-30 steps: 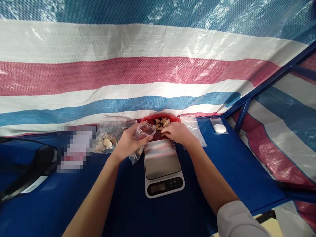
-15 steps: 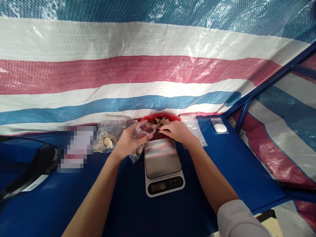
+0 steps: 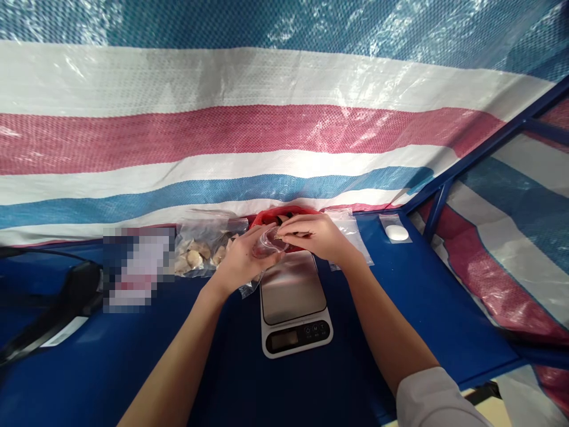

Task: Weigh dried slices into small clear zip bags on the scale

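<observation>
My left hand (image 3: 242, 258) is closed around a clear plastic zip bag (image 3: 265, 240), its mouth spread into a round opening. At that opening, my right hand (image 3: 315, 236) pinches brown dried slices (image 3: 293, 235) between thumb and fingers. Behind both hands lies a red plastic bag (image 3: 267, 217) with more dried slices in it, partly hidden by my right hand. A kitchen scale (image 3: 293, 290) with a metal plate and a dark display sits just below my hands.
Clear bags of pale dried slices (image 3: 195, 254) lie to the left. Flat zip bags (image 3: 351, 231) are on the right, beside a small bag holding a white oval object (image 3: 396, 232). A black device (image 3: 66, 296) stands at far left. Striped sheeting (image 3: 249, 130) walls the blue table (image 3: 422, 302).
My right hand has lifted dried slices out of the red bag and brought them to the clear bag's mouth. My left hand has shifted slightly right with the clear bag.
</observation>
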`<action>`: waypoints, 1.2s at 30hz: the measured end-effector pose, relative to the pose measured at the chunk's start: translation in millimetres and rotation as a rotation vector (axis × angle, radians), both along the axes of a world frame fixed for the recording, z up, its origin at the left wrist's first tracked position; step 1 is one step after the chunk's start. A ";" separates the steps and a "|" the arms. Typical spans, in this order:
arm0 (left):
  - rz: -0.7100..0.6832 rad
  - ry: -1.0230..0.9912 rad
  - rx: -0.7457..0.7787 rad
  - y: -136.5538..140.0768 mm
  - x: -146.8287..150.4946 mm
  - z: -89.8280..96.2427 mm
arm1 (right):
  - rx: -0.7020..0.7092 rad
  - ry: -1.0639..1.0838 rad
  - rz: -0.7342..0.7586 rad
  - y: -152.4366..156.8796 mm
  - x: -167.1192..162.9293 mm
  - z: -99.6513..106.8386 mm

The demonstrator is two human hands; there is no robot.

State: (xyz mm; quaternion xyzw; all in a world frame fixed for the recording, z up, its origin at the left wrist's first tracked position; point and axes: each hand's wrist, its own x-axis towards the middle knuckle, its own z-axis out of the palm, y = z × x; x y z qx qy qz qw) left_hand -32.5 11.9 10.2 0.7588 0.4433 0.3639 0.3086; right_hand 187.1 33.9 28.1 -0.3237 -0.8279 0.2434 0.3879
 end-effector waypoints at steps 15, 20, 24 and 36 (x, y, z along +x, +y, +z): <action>-0.091 -0.043 0.002 1.8 1.4 -0.7 | 0.010 -0.125 0.003 -6.7 -16.0 -4.0; -0.031 -0.023 0.007 2.1 0.4 -2.1 | -0.128 -0.056 0.010 -5.6 -13.9 0.0; -0.019 -0.019 0.030 1.8 2.8 -2.7 | -0.195 -0.025 0.031 -10.1 -12.3 9.7; -0.084 0.091 0.169 -5.8 10.3 -0.6 | -0.222 0.067 0.034 -18.8 -2.5 5.4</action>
